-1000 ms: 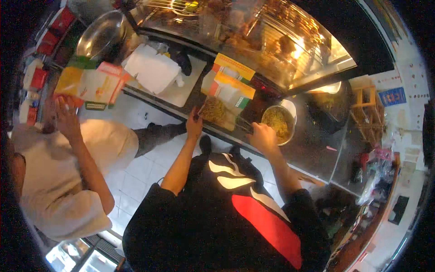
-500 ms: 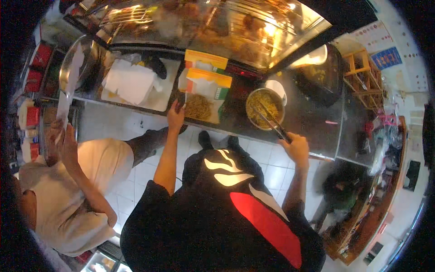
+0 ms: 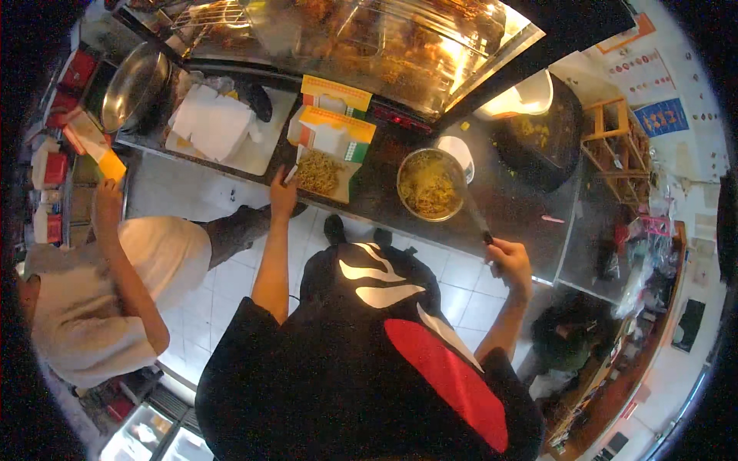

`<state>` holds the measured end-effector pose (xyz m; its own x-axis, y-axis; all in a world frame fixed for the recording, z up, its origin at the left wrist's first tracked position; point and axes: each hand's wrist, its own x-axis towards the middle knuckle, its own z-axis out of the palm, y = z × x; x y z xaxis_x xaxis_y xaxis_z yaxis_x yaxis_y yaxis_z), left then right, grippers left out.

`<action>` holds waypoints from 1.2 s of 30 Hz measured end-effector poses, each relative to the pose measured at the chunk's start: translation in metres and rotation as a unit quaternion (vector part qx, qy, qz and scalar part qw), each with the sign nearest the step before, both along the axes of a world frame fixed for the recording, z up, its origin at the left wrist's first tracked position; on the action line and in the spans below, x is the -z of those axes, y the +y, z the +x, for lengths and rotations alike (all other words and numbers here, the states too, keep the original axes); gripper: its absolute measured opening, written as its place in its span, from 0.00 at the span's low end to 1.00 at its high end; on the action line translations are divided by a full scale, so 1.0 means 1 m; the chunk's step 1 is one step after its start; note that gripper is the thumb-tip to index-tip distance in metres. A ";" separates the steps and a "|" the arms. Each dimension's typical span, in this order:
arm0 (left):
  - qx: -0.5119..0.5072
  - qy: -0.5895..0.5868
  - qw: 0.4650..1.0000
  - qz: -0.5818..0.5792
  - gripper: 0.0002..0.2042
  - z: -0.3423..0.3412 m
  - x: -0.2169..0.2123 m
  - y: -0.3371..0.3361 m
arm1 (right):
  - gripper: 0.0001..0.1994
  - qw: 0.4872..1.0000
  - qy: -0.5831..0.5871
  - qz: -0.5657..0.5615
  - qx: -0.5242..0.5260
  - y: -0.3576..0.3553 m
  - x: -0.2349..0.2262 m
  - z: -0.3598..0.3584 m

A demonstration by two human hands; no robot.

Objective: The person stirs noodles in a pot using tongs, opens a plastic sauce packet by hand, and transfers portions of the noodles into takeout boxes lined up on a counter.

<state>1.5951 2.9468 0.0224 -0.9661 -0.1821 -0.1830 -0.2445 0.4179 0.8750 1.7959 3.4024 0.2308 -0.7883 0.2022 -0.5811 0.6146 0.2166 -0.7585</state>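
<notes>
An open cardboard takeaway box (image 3: 318,172), orange and green on its lid and filled with noodles, lies near the counter's front edge. My left hand (image 3: 283,197) pinches its left side, at a small white flap. To the right, a round metal pot (image 3: 430,216) holds more yellowish noodles (image 3: 427,184). My right hand (image 3: 510,263) is closed round the dark handle of tongs (image 3: 478,218). Motion smears the tongs' far end, by the pot's right rim, so I cannot tell whether it holds anything. A second open box (image 3: 335,89) stands behind the first.
A lit glass cabinet (image 3: 307,38) spans the counter's back. White paper (image 3: 211,121) lies on a board at left, beside a steel bowl (image 3: 137,88). A co-worker (image 3: 154,265) stands close on my left, holding a folded carton (image 3: 96,146). A large dark pan (image 3: 530,150) sits at right.
The tongs have swung out of the noodles toward the pot's right rim as my right hand moved. The co-worker's hand now holds a colourful carton. The whole view has shifted slightly.
</notes>
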 end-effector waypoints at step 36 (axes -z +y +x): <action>0.011 0.009 1.000 -0.020 0.25 0.003 0.031 -0.021 | 0.19 0.968 0.159 0.181 -0.076 -0.093 -0.137 -0.066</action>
